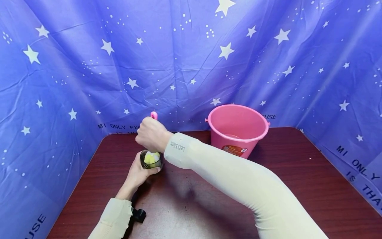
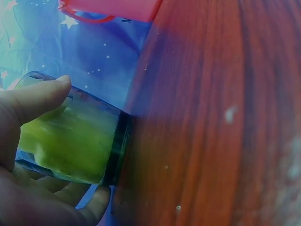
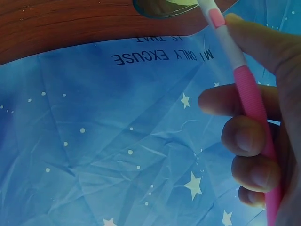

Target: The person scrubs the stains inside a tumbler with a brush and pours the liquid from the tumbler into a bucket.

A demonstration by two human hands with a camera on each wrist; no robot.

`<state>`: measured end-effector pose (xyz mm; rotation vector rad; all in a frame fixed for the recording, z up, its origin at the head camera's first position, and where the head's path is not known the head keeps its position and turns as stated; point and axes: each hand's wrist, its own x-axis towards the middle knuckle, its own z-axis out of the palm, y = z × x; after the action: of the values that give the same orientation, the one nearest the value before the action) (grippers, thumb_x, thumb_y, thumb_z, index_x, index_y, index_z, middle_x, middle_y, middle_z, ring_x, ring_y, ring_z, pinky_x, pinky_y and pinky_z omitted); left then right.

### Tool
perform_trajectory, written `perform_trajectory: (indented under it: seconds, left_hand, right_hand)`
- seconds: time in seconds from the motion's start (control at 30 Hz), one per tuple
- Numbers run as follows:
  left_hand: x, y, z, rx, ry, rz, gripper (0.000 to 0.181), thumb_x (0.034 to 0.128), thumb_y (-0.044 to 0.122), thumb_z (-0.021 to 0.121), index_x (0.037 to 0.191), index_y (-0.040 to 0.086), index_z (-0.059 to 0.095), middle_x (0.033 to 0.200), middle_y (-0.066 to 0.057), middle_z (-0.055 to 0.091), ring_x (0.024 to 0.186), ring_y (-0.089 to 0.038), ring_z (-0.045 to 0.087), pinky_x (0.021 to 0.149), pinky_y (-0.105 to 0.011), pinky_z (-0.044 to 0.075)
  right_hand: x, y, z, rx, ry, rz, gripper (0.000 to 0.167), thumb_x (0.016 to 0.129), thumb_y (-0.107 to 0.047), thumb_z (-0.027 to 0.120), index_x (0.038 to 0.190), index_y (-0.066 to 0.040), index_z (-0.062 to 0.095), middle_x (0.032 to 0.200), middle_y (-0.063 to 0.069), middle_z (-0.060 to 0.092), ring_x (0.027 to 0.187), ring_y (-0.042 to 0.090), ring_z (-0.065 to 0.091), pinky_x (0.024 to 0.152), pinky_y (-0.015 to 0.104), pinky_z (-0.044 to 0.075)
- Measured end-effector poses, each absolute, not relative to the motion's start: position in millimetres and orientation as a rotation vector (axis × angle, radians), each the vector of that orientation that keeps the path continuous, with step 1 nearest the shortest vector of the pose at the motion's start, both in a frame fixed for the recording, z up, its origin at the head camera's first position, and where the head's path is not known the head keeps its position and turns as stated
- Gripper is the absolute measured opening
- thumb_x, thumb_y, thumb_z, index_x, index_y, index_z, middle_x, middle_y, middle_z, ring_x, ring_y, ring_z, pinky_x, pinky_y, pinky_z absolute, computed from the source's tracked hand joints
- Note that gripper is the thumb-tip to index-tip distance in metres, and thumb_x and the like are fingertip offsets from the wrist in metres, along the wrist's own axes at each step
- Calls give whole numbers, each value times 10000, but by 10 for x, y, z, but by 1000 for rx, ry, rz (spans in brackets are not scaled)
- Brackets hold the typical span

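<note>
My left hand (image 1: 139, 173) grips a dark-tinted drinking glass (image 1: 154, 165), thumb on the near side and fingers around the far side. In the left wrist view the glass (image 2: 77, 141) shows yellow-green through its wall; its base is by the tabletop, and I cannot tell whether it touches. A cup brush with a pink and white handle (image 3: 249, 89) is held in my right hand (image 1: 153, 134) above the glass. The yellow and white sponge head (image 1: 151, 158) fills the glass's mouth. In the right wrist view, the right fingers (image 3: 249, 136) curl round the pink grip.
A pink bucket (image 1: 219, 141) with a label stands at the back of the brown wooden table (image 1: 310, 192), right of the hands. Blue star-printed cloth (image 1: 179, 49) hangs behind and at both sides. A black device (image 1: 139, 215) sits at the left wrist.
</note>
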<state>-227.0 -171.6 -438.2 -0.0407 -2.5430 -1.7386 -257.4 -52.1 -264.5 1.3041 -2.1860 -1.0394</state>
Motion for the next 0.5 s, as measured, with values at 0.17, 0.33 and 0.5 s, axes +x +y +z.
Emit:
perform_trajectory:
  seconds: [0.17,0.33,0.5]
  left_hand:
    - [-2273,-1721,-4387,-38,-2538,-1751,848,659,87,853,1359,84,375,1208,-122,542,1081,-243,504,945,-368,368]
    - [-2271,-1713,-4379,-25,-2537,-1753,847,649,82,852,1352,79,380,1193,-117,545,1073,-240,497,941,-361,358]
    - [-2268,-1713,-4384,-24,-2541,-1749,854,654,80,849,1361,69,371,1211,-127,541,1086,-254,499,948,-373,361]
  right_hand:
    - [-2567,-546,-2664,1280,-2173,-1013,193,854,-215,516,828,-330,669,766,-112,642,605,99,445,467,310,218]
    - [-2574,-575,-2683,1243,-2154,-1013,250,870,-170,498,818,-342,672,752,-118,636,587,92,411,471,304,202]
    - [-2608,-590,-2698,1219,-2136,-1060,274,898,-161,482,845,-352,671,770,-129,626,591,84,384,487,296,205]
